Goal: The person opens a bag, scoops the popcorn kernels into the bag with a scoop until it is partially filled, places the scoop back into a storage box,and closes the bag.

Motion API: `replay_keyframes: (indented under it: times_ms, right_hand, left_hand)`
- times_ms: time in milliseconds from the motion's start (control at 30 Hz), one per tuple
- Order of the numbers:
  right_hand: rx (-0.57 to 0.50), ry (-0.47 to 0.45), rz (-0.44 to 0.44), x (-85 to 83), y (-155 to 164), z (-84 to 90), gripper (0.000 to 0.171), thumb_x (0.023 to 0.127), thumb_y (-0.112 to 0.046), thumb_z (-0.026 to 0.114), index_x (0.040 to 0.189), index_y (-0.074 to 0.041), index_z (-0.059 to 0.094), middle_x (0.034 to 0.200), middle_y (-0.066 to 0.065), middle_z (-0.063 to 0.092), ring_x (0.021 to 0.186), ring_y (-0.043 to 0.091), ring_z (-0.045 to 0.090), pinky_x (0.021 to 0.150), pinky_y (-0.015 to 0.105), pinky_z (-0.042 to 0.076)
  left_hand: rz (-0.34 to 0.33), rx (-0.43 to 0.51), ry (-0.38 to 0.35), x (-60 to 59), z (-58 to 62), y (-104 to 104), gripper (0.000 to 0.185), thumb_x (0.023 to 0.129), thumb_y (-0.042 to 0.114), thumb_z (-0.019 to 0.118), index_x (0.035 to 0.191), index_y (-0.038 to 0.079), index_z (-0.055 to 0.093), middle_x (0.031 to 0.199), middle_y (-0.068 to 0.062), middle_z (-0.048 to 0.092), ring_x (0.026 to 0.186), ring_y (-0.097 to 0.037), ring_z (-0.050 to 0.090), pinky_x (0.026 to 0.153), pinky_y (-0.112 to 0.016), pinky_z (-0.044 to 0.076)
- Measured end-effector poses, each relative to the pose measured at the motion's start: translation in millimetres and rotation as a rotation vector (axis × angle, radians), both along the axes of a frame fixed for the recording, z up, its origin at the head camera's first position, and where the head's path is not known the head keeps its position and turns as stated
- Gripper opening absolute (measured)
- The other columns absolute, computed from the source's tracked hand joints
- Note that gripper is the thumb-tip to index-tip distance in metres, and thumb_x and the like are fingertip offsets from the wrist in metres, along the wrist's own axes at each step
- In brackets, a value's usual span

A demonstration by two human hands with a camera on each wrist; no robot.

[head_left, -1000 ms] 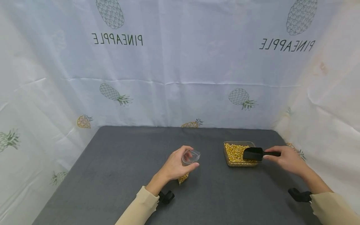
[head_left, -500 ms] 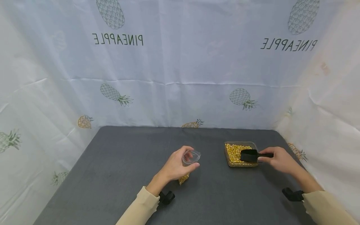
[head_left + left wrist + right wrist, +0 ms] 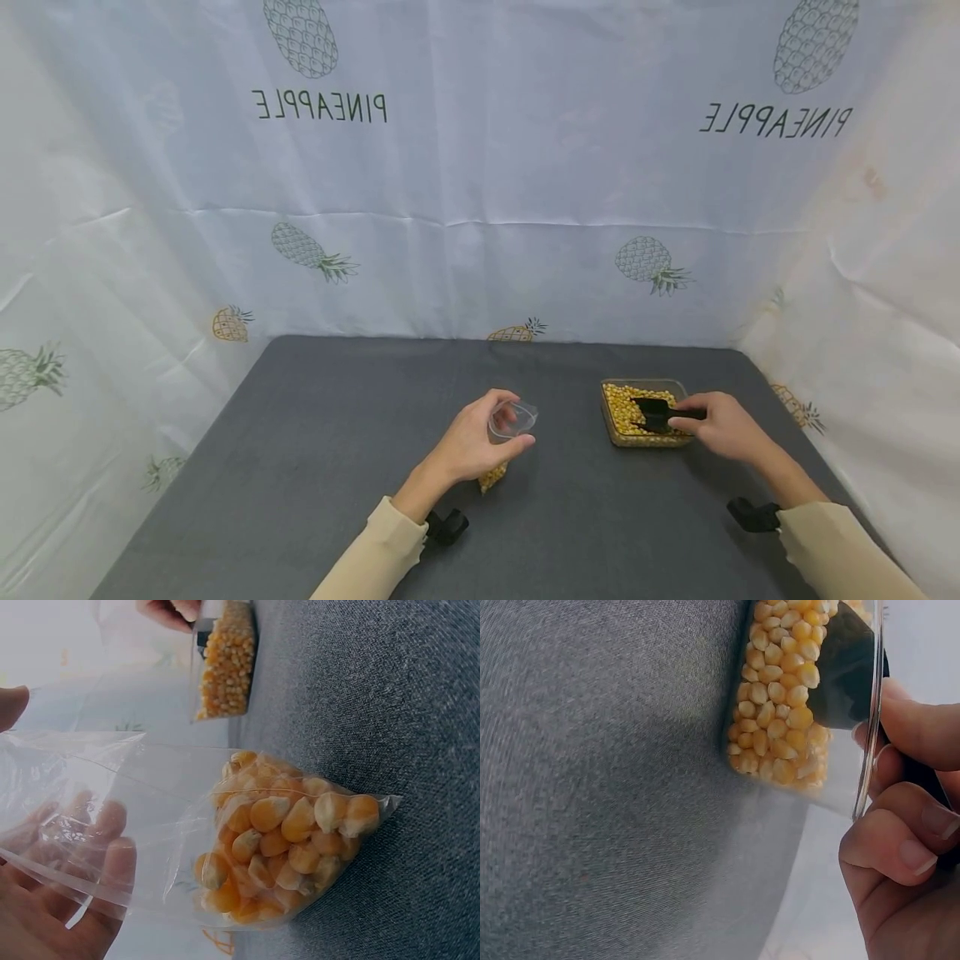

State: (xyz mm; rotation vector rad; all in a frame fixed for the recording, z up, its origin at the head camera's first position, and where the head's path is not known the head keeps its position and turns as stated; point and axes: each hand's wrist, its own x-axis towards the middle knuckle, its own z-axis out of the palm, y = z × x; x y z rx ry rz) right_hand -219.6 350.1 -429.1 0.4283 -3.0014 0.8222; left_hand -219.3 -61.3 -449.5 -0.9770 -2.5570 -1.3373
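Note:
My left hand (image 3: pixel 474 439) holds a clear plastic bag (image 3: pixel 172 761) upright, fingers and thumb curled round its spread mouth. Yellow corn kernels (image 3: pixel 277 840) fill the bag's pointed lower end, close over the table. On the right, my right hand (image 3: pixel 726 429) grips the handle of a black scoop (image 3: pixel 654 413). The scoop's blade is pushed down among the corn kernels (image 3: pixel 776 697) in a clear rectangular container (image 3: pixel 651 442), its front part hidden by kernels. In the right wrist view, the curled fingers (image 3: pixel 889 844) are right at the container's rim.
Both things are over a dark grey table (image 3: pixel 360 417). A white curtain (image 3: pixel 480 167) with pineapple prints hangs behind the table and along its sides. Each wrist carries a black camera mount (image 3: pixel 447 527).
My right hand has moved left with the scoop, and the blade has gone from over the kernels down into them. The left hand and bag have stayed in place.

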Motion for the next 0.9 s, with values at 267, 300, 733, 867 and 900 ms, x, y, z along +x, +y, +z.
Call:
replay_keyframes:
  times_ms: [267, 300, 733, 867, 900]
  right_hand:
    - [-0.007, 0.011, -0.003, 0.8, -3, -0.8, 0.038, 0.099, -0.022, 0.069, 0.117, 0.011, 0.068, 0.116, 0.031, 0.066, 0.102, 0.048, 0.063, 0.076, 0.056, 0.054]
    - [-0.008, 0.018, -0.017, 1.6, -3, -2.4, 0.038, 0.099, -0.023, 0.069, 0.117, 0.01, 0.069, 0.116, 0.031, 0.066, 0.104, 0.049, 0.063, 0.077, 0.056, 0.054]
    - [-0.091, 0.01, -0.103, 13.2, 3, -12.1, 0.043, 0.102, -0.029, 0.065, 0.124, 0.007, 0.067, 0.127, 0.034, 0.061, 0.116, 0.055, 0.055, 0.081, 0.06, 0.052]
    - [-0.103, 0.027, -0.11, 15.7, 6, -12.0, 0.042, 0.101, -0.029, 0.066, 0.125, 0.007, 0.067, 0.122, 0.031, 0.064, 0.113, 0.053, 0.057, 0.08, 0.059, 0.052]
    - [-0.107, 0.032, -0.113, 16.4, 7, -12.4, 0.042, 0.101, -0.029, 0.066, 0.125, 0.006, 0.067, 0.122, 0.03, 0.065, 0.113, 0.053, 0.058, 0.08, 0.059, 0.052]
  left_hand:
    - [-0.014, 0.016, 0.007, -0.1, 0.5, 0, 0.052, 0.094, 0.035, 0.074, 0.134, 0.008, 0.056, 0.106, -0.008, 0.064, 0.088, -0.011, 0.058, 0.078, -0.032, 0.051]
    - [-0.015, 0.016, 0.003, 0.0, 0.6, 0, 0.052, 0.094, 0.036, 0.074, 0.135, 0.008, 0.055, 0.106, -0.008, 0.064, 0.089, -0.011, 0.058, 0.078, -0.032, 0.051]
    - [-0.021, 0.023, -0.037, -1.3, 0.6, 0, 0.056, 0.095, 0.039, 0.072, 0.137, 0.006, 0.055, 0.109, -0.011, 0.064, 0.091, -0.012, 0.058, 0.08, -0.033, 0.051]
    - [-0.019, 0.022, -0.03, -1.1, 0.6, 0, 0.055, 0.095, 0.038, 0.072, 0.136, 0.006, 0.055, 0.108, -0.01, 0.064, 0.09, -0.012, 0.058, 0.079, -0.032, 0.051]
    - [-0.018, 0.022, -0.028, -1.0, 0.7, 0, 0.055, 0.095, 0.038, 0.072, 0.136, 0.006, 0.055, 0.108, -0.01, 0.064, 0.09, -0.012, 0.058, 0.078, -0.032, 0.051]
